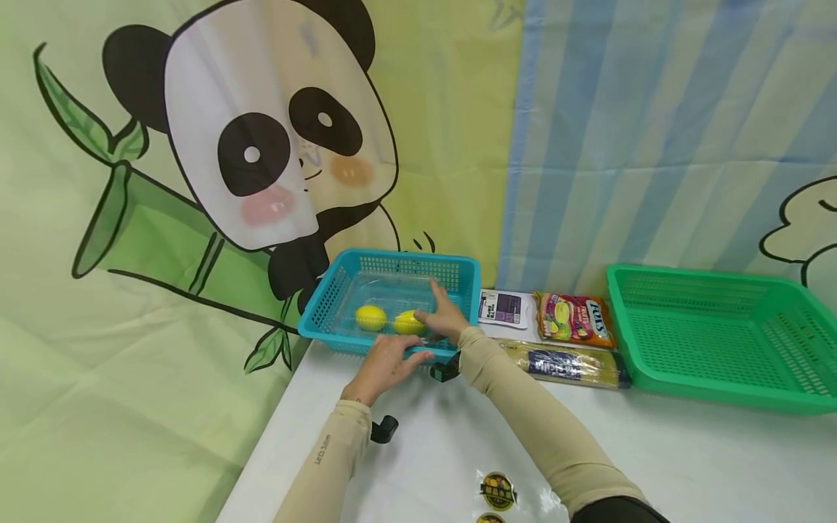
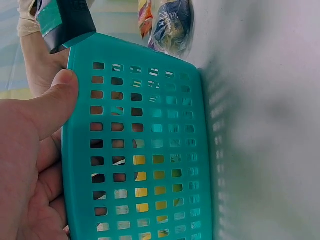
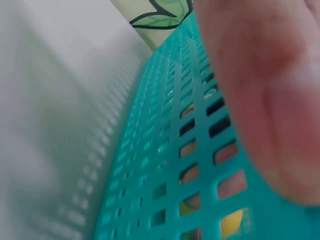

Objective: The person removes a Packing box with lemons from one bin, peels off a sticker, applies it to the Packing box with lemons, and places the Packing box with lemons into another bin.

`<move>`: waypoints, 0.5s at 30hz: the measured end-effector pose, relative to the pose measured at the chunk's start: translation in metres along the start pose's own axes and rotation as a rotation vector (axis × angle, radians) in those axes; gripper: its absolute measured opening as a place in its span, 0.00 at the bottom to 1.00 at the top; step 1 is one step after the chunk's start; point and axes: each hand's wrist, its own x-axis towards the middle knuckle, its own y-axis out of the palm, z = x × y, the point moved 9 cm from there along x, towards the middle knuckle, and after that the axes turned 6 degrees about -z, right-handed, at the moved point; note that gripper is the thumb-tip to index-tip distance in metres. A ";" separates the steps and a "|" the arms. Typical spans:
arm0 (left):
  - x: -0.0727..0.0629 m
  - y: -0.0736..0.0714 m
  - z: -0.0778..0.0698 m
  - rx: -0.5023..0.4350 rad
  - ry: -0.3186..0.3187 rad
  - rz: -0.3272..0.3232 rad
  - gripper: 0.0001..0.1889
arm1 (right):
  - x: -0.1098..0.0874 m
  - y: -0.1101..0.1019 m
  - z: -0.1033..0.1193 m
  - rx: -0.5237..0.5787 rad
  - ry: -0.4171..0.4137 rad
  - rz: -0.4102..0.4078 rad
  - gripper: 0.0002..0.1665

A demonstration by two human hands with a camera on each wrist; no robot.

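A blue plastic basket (image 1: 386, 344) stands at the back left of the table, holding two yellow lemons (image 1: 370, 317) and a clear plastic container (image 1: 386, 283). My left hand (image 1: 389, 363) holds its front rim, thumb outside and fingers over the edge, as the left wrist view shows. Inside the basket's right end reaches my right hand (image 1: 447, 319), index finger extended and thumb right at the right-hand lemon (image 1: 407, 322). Its other fingers are hidden in the head view. In the right wrist view, a blurred digit (image 3: 270, 100) overlaps the basket wall (image 3: 200, 150).
Right of the basket lie a white packet with a dark label (image 1: 503, 309), a colourful Fox's candy bag (image 1: 574, 319) and a long pasta pack (image 1: 562, 363). A green basket (image 1: 719, 396) stands farther right. Round stickers (image 1: 498, 491) lie near the front. A curtain hangs behind.
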 end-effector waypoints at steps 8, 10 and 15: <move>0.000 0.001 0.002 0.007 -0.013 0.008 0.22 | 0.003 0.000 0.004 -0.084 -0.028 -0.060 0.45; 0.000 0.000 0.001 0.004 -0.015 0.002 0.21 | 0.004 -0.001 0.005 -0.101 -0.027 -0.071 0.43; -0.001 0.000 0.000 -0.002 -0.007 -0.012 0.17 | 0.001 -0.005 0.006 -0.099 -0.014 -0.107 0.41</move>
